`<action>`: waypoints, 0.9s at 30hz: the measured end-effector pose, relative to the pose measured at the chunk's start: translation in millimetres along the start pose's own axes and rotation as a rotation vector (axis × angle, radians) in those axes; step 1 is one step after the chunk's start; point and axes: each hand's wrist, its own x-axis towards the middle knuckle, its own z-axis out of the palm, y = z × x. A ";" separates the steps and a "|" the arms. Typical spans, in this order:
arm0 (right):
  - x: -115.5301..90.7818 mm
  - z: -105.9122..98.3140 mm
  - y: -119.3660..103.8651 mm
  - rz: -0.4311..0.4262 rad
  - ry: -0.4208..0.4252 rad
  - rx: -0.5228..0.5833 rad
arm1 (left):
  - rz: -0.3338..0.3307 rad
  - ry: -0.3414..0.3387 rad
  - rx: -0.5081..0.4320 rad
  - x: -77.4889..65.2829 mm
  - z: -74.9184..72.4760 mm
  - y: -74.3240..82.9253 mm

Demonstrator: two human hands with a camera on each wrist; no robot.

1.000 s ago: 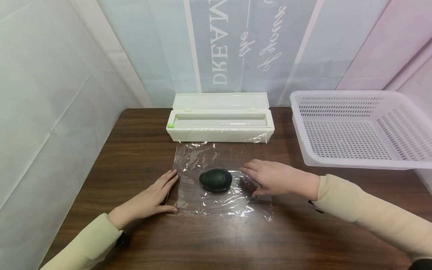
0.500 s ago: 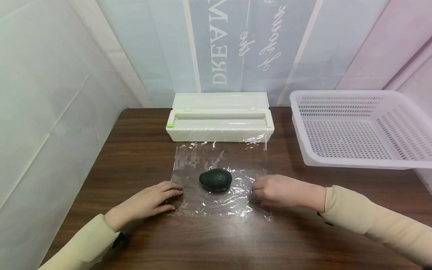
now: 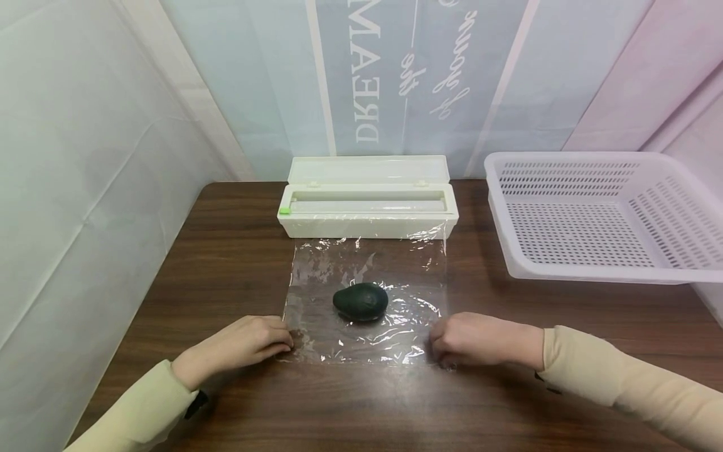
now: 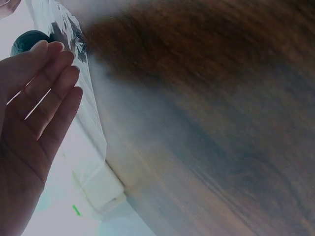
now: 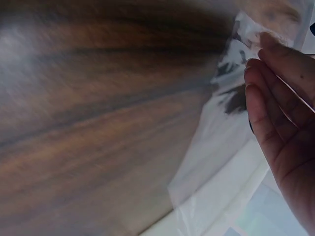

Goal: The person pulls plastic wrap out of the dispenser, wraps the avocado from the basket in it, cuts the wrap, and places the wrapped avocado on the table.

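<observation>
A dark green avocado (image 3: pixel 360 302) lies on a sheet of clear plastic wrap (image 3: pixel 390 351) spread on the brown table. The wrap runs back to a white dispenser box (image 3: pixel 369 227) with its lid raised. My left hand (image 3: pixel 245 345) is at the wrap's near left edge; the left wrist view shows its fingers (image 4: pixel 64 105) extended together, thumb close by the index tip. At the near right edge is my right hand (image 3: pixel 477 339), its fingers (image 5: pixel 263 113) gently bent and the thumb a little apart. Whether either hand pinches wrap is not clearly shown.
A white perforated basket (image 3: pixel 508 251) stands at the back right of the wooden table (image 3: pixel 361 414). A green slider (image 3: pixel 285 211) sits on the box's left end. A printed curtain (image 3: pixel 271 94) hangs behind the table.
Both hands have come nearer along the wrap's sides to its front corners. The right hand has left the spot beside the avocado, and the wrap lies flatter there. The avocado has stayed put.
</observation>
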 end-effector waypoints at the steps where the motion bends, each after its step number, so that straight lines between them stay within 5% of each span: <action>1: -1.0 1.4 -0.3 0.005 -0.006 0.018 | 0.005 -0.004 0.000 -0.1 -0.1 0.3; 14: -5.6 7.4 -2.3 0.107 -0.098 0.061 | -0.019 -0.061 -0.008 -2.5 0.1 0.9; 27: -3.9 8.6 -1.2 0.077 -0.042 0.077 | 0.046 -0.022 0.019 1.0 1.7 0.4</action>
